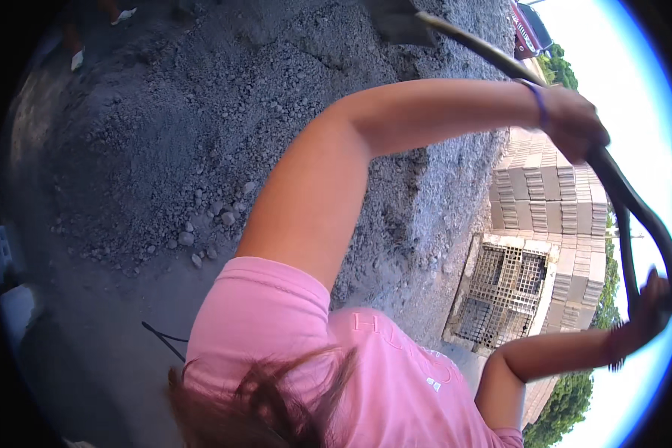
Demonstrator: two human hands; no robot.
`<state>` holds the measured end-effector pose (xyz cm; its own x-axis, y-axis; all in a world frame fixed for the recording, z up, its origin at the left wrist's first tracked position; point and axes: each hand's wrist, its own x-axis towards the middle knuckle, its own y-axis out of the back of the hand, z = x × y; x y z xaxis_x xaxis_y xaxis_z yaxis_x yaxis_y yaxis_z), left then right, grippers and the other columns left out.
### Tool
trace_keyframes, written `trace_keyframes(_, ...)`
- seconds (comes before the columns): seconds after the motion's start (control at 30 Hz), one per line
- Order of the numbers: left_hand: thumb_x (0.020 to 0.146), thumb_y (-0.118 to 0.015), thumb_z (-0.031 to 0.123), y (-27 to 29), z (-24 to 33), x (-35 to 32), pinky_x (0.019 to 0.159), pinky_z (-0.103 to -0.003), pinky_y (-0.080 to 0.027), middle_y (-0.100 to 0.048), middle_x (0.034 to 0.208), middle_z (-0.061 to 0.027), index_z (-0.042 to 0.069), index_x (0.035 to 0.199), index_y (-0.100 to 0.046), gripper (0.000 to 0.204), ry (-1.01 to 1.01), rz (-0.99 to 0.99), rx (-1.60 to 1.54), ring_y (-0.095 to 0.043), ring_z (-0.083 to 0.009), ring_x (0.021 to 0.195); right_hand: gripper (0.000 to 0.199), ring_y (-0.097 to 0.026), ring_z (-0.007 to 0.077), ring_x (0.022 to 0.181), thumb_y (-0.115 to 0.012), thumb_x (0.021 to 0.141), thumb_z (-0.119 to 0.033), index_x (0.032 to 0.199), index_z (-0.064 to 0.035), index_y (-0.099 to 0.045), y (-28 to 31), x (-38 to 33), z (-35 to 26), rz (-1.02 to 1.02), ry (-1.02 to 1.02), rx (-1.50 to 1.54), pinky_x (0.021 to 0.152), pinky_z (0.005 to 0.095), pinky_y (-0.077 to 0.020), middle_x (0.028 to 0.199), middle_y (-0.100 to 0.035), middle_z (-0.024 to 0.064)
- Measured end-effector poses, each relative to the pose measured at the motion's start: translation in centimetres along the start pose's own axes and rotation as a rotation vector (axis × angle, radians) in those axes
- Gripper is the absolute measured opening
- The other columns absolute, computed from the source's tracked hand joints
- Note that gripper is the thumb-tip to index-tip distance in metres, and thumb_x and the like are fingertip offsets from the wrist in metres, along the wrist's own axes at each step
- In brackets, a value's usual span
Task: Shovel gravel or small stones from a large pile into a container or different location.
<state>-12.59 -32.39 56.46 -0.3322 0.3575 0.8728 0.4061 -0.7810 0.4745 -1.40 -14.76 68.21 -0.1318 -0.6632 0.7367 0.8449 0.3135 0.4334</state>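
Observation:
A shovel with a dark blade (402,24) and a long shaft (485,52) reaches across the upper right. My left hand (577,125), with a purple band at its wrist, is closed around the shaft. Lower at the right rim, my right hand (652,302) grips the end of the shovel's forked, loop-like handle; its fingers are partly blurred. The blade lies at the top edge, against or just above the grey gravel heap (261,97); contact cannot be made out. My pink shirt and loose hair fill the lower middle.
Stacked concrete blocks (545,183) stand at the right beside a framed metal grate (504,287). A red vehicle (529,31) is at the upper right. Another person's feet (78,60) show at the upper left. Loose stones (186,238) edge the heap. A thin black forked object (163,336) lies lower left.

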Motion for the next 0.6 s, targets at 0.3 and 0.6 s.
trace_keyframes(0.3,0.047,-0.06,0.015,-9.1,-13.9,-17.8,0.052,-0.032,-0.04,-0.044,0.054,-0.0044,0.01,0.061,-0.041,0.025,0.243,0.194,0.085,-0.048,-0.0233,0.054,0.017,-0.049,0.0072,0.055,-0.058,0.062,-0.004,0.076,-0.0039,-0.048,-18.3,-10.4,-9.4,-0.194,-0.516,0.861,0.05,0.0222,-0.0395,0.061,-0.053,0.0049)
trace_keyframes(0.6,0.051,-0.057,-0.001,-7.3,-6.9,-28.2,0.057,-0.03,-0.041,-0.046,0.064,-0.0079,0.005,0.065,-0.047,0.019,0.373,0.38,0.144,-0.049,-0.0238,0.061,0.016,-0.048,0.0145,0.047,-0.053,0.057,-0.007,0.066,-0.0105,-0.04,-15.3,-14.9,-17.6,-0.466,0.23,0.729,0.042,0.0268,-0.0372,0.052,-0.044,0.001)
